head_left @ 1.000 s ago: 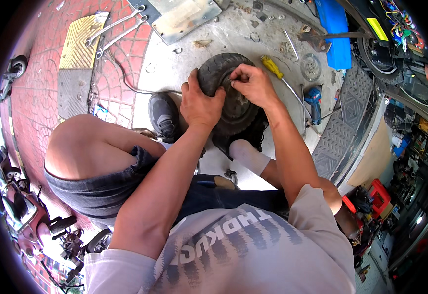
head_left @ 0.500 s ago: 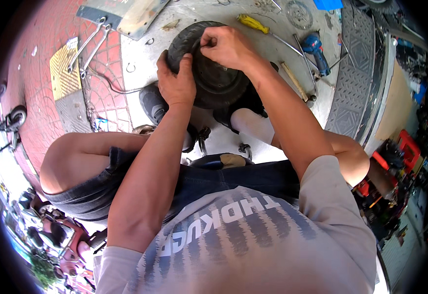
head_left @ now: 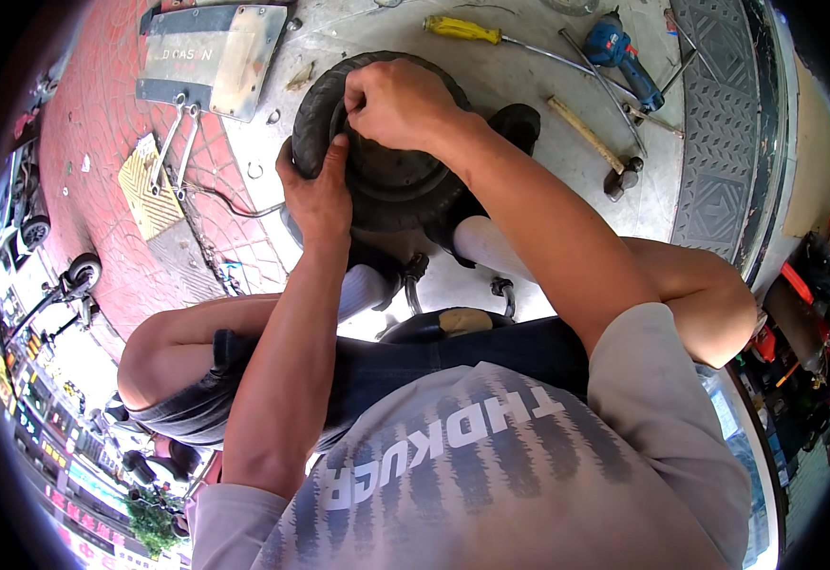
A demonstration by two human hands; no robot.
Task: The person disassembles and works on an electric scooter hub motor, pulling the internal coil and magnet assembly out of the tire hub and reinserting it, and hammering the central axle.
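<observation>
A black tire on a dark wheel rim lies tilted between my feet. My left hand is wrapped round its left side, the thumb over the sidewall and the fingers behind the tread. At the upper left of the rim, my right hand is closed against the inner edge of the tire. Its fingers are curled with the back of the hand toward me, so whatever they pinch is hidden.
To the right on the floor lie a yellow-handled screwdriver, a blue power drill, a hammer and metal rods. Two wrenches and a scuffed panel lie left, beside a yellow ramp mat.
The whole view has shifted, bringing the wheel lower and farther left in the picture. Both hands stay on the tire; my right fingers sit slightly nearer its left edge.
</observation>
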